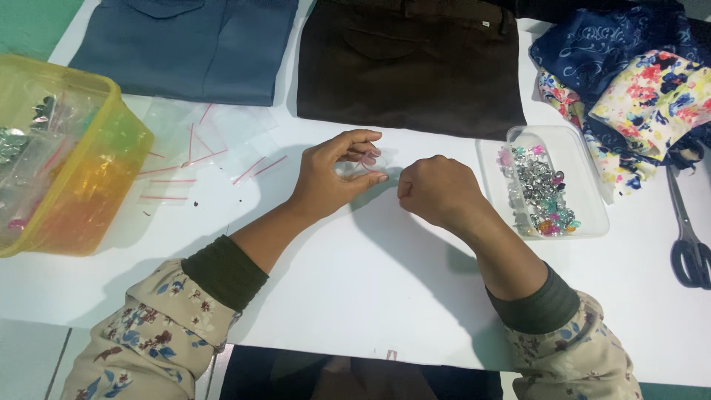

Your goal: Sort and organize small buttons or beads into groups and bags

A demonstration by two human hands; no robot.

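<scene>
The left hand [331,174] hovers over the middle of the white table [370,274], its thumb and fingers pinched on a small clear zip bag [364,166] with a thin red seal strip; the bag is held just above the table surface, between the two hands. The right hand [437,189] is curled into a loose fist right beside the bag, knuckles up — whether its fingertips grip the bag's edge or some small piece cannot be told, since they are tucked under the hand.

Just right of the right hand stands a clear shallow plastic tray [592,215] filled with small shiny beads and gems [544,196], silver, pink and teal. Further right, a pair of dark-handled scissors [689,237] lies on the table near its edge, below a heap of floral fabrics [637,89] in navy, yellow and pink.

To the left of the left hand lies a loose scatter of empty clear zip bags [200,148] with red strips, and beyond them a yellow translucent plastic box [111,185] holding more filled bags. Along the far side of the table lie two folded garments side by side — a blue one [192,44] and a dark brown one [407,67]
</scene>
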